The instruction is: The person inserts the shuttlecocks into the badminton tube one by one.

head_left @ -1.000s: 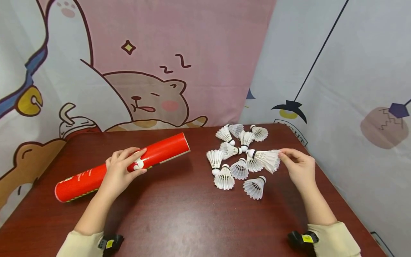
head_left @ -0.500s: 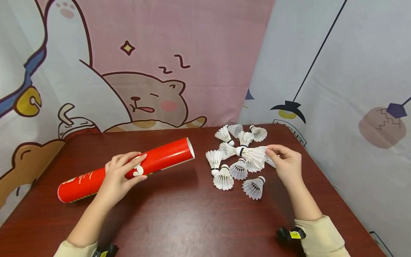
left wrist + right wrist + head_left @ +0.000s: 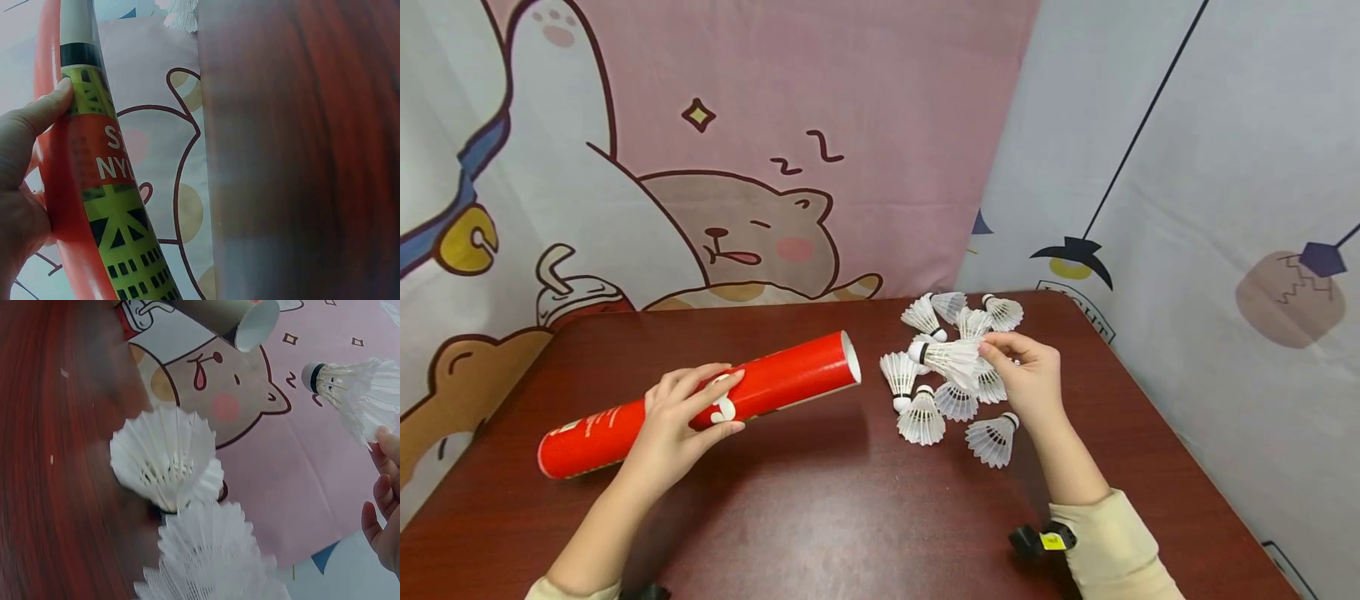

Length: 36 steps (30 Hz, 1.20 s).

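My left hand [image 3: 681,425] grips a long red shuttlecock tube [image 3: 797,368] around its middle. The tube is tilted, with its open end raised toward the right; the left wrist view shows its printed green and grey side [image 3: 119,219]. My right hand [image 3: 1028,375] pinches a white shuttlecock [image 3: 951,357] by its feather skirt, its cork pointing left toward the tube's mouth. In the right wrist view that shuttlecock [image 3: 356,394] hangs in the air, apart from the tube [image 3: 250,328]. Below it several more shuttlecocks [image 3: 921,415] lie loosely grouped, some partly hidden by the held one.
A dark reddish-brown table [image 3: 820,517] lies under everything. Behind it hangs a cartoon-printed cloth [image 3: 910,150], reaching down to the table's back edge. One shuttlecock [image 3: 992,439] lies slightly nearer than the others, below my right hand.
My right hand has carried the shuttlecock leftward, closer to the tube. My left hand has turned the tube slightly, so its open mouth now shows more and sits a little farther right and lower.
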Motion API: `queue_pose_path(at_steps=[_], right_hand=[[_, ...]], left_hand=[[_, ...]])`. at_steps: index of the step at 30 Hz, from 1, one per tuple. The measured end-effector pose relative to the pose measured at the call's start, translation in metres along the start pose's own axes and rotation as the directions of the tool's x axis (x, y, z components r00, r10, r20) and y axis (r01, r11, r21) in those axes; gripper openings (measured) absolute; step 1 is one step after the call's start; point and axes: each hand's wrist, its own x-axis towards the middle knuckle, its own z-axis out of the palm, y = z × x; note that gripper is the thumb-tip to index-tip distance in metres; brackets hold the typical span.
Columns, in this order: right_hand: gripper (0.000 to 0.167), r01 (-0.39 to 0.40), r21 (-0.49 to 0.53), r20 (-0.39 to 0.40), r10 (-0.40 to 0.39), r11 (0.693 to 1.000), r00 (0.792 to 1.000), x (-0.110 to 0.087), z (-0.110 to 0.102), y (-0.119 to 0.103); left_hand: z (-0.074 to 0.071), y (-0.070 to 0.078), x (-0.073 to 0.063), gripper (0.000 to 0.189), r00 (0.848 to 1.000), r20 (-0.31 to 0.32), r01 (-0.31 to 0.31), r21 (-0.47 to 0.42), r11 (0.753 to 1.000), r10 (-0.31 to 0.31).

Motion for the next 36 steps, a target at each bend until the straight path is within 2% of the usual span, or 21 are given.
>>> queue_pose_path(at_steps=[3, 9, 13, 18, 26, 36], right_hand=[[0.007, -0.014, 0.03, 0.007, 0.014, 0.999, 1.0, 0.001, 0.007, 0.008], [0.006, -0.051, 0.068, 0.037, 0.048, 0.996, 0.998, 0.001, 0.023, 0.009], [0.006, -0.069, 0.076, 0.065, 0.064, 0.995, 0.996, 0.0, 0.034, 0.0], [0.008, -0.075, 0.09, 0.1, 0.066, 0.993, 0.993, -0.002, 0.044, -0.016], [0.008, -0.077, 0.126, 0.152, 0.057, 0.989, 0.987, -0.003, 0.06, -0.018], [0.01, -0.168, 0.129, 0.215, 0.138, 0.977, 0.967, -0.005, 0.076, -0.02]], left_hand=[[0.0, 0.001, 0.0, 0.065, 1.0, -0.002, -0.004, -0.007, 1.0, 0.004], [0.001, 0.003, 0.0, 0.065, 1.0, 0.003, -0.011, -0.016, 1.0, 0.011], [0.001, 0.004, 0.0, 0.078, 1.0, 0.006, -0.011, -0.013, 1.0, 0.011], [0.001, 0.005, 0.001, 0.078, 1.0, 0.016, -0.012, -0.008, 1.0, 0.012], [0.001, 0.005, 0.0, 0.078, 1.0, 0.013, -0.021, -0.012, 1.0, 0.021], [0.003, 0.005, 0.0, 0.077, 1.0, 0.009, -0.029, -0.018, 0.999, 0.029]])
